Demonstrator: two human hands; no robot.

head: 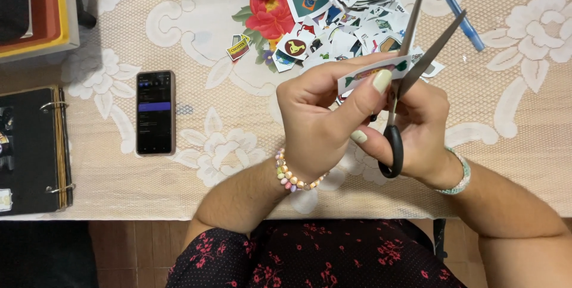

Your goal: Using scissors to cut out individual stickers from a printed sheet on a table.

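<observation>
So the little paper strip (374, 72) with the green and red print is pinched in the left hand (322, 118), thumb on top, held up off the bench (119, 187) right in front of the chest. The right hand (420, 130) is closed through the black loops of the scissors (411, 67), blades spread open with the strip sitting right at the crotch of them.

To cut this cleanly I'd say keep the strip deep in the blades near the pivot, not out at the tips, and turn the paper rather than the scissors. The thumb is very close to the blade line, so slide it back a bit.

Room-wise: the pile of cutouts (345, 17) lies just beyond the blade tips, and a blue pen (456, 8) is off to the right of them. The phone (155, 112) and black ring binder (33, 148) sit well apart on the left. The bench edge runs just under the wrists, so elbows hang free.
</observation>
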